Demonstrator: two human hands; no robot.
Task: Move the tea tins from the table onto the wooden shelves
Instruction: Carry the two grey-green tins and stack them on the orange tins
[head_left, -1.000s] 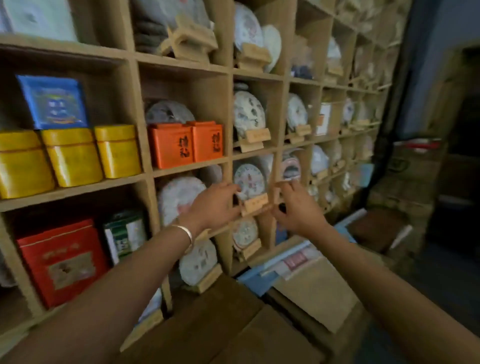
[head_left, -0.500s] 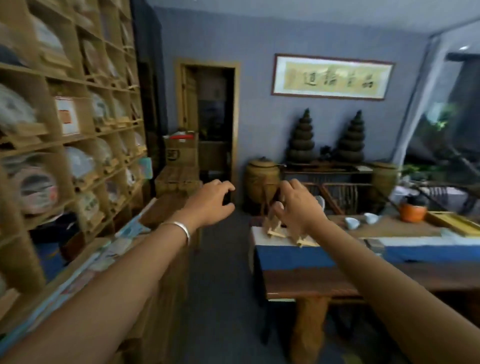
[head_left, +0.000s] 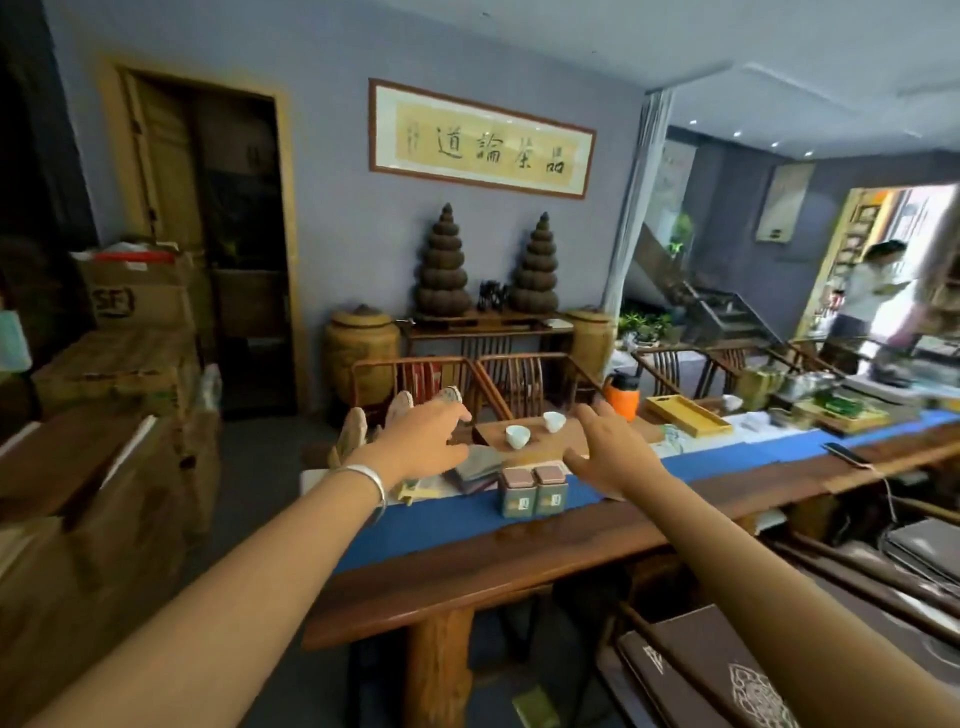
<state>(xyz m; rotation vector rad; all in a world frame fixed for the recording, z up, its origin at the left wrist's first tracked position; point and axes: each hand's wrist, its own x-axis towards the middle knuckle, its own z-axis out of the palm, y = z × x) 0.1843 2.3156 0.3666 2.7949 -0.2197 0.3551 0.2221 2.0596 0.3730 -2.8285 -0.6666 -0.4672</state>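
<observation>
- grey-green tea tins, two of them: the left tin (head_left: 517, 492) and the right tin (head_left: 550, 489) stand upright and touching side by side on the blue runner (head_left: 447, 525) of the long wooden table (head_left: 519, 566), near its front edge. each has a pinkish lid and a small label facing the onlooker.
- left hand (head_left: 426, 441), a silver bangle (head_left: 370, 480) at the wrist, hovers above and to the left of the pair; its fingers (head_left: 454, 413) are spread and relaxed, holding nothing.
- right hand (head_left: 605, 457) hovers just to the right of the pair, palm turned inward, fingers (head_left: 592, 415) likewise spread and empty.
- key relation: the tins lie between the two hands, lower than both and slightly nearer the person. the right hand appears the closer, its thumb side just beside the right tin; the left hand sits farther back over folded cloths (head_left: 480, 467).
- long axis of each tin is vertical; the pair's shared width runs left to right, in line with the gap between the hands.
- judgement: the reach is under way, grasp not yet made. both hands need to drop and close inward, one flank each, to lift the pair as one block.
- risk: two small white cups (head_left: 535, 428) stand on a wooden tray (head_left: 566, 441) directly behind the tins; an overreach could knock them.
- the wooden shelves are not in view.
</observation>
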